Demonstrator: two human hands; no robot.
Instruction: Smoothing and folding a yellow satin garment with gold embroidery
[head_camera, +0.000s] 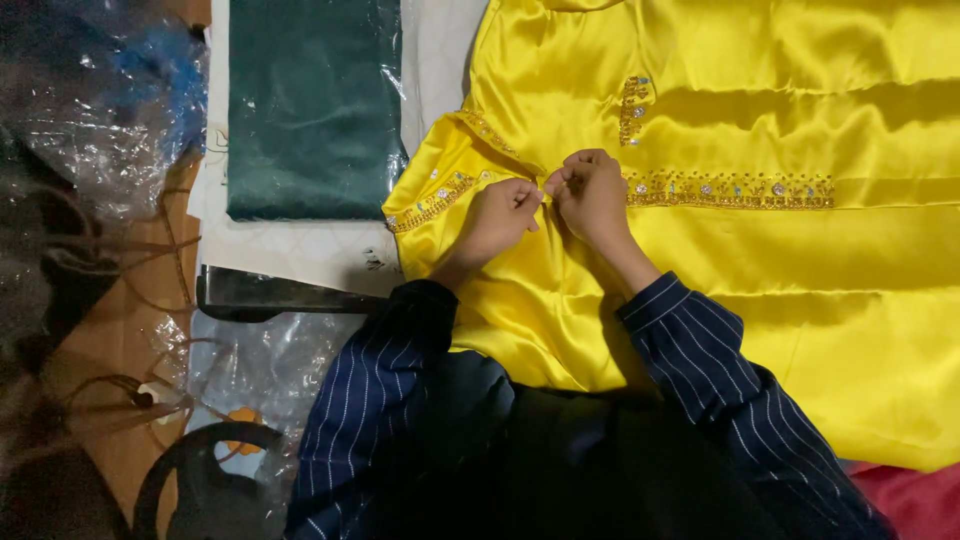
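1. Pinching together at the middle of the view, your fingers (556, 180) of both hands meet on a small fold of the yellow satin garment (760, 250), right where its beaded trim (730, 189) breaks.
2. Your left hand (497, 220) is curled, its fingertips clamped on the cloth just left of that spot; your right hand (592, 195) is curled too, thumb and forefinger closed on the same fold, the two hands touching.
3. The garment lies spread flat under both hands and fills the right and upper part of the view; the trim runs sideways from your right hand toward the right, and a second stretch slants down to the left past your left hand.
4. A short upright strip of beading (632, 110) sits just above your right hand.
5. Both forearms wear dark blue pinstriped sleeves (690, 345).
6. Left of the garment lies a folded dark green cloth in clear wrap (312, 105), resting on a pale sheet.
7. Crumpled clear plastic (110, 120) lies at the far left.
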